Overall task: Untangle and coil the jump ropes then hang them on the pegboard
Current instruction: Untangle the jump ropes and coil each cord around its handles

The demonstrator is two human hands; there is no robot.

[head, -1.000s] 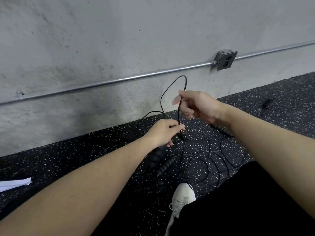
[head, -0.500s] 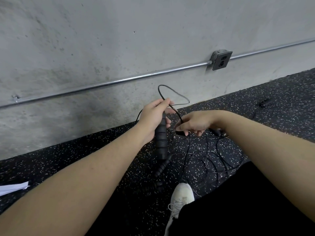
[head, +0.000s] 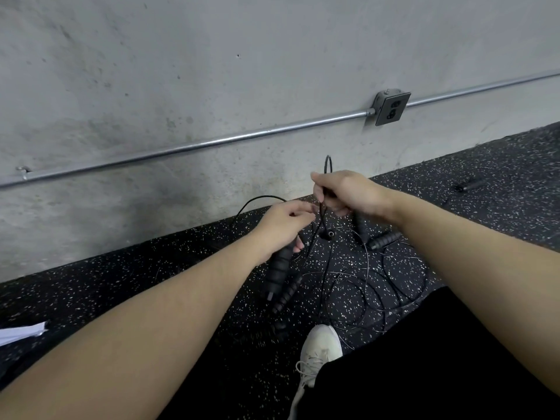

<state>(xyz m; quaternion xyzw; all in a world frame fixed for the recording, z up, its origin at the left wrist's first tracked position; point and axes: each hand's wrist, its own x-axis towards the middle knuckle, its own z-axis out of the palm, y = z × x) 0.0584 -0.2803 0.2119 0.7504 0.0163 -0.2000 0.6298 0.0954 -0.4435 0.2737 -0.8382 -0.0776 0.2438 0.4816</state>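
The jump ropes [head: 357,286] were thin black cords with thick, ribbed black foam handles, and most of the cord lay in loose, crossing loops on the speckled rubber floor [head: 151,268], below your right hand and a little toward you. Your left hand [head: 285,225] was curled around one ribbed handle [head: 277,272]; the handle hung down from under your palm with its lower end pointing to the floor. A second handle [head: 288,294] lay on the floor just beside it, on the side nearer to your shoe [head: 321,353]. Your right hand [head: 348,194] was a little higher and farther from you than the left one, and its fingers pinched a strand of cord. A short loop of cord [head: 328,163] stood up above this hand, and the strand went down between your two hands to a small black end piece [head: 327,234] below them. Two more handles [head: 385,239] lay on the floor under your right wrist, close together. Behind your left hand another arc of cord [head: 257,201] rose in front of the concrete wall [head: 212,71].
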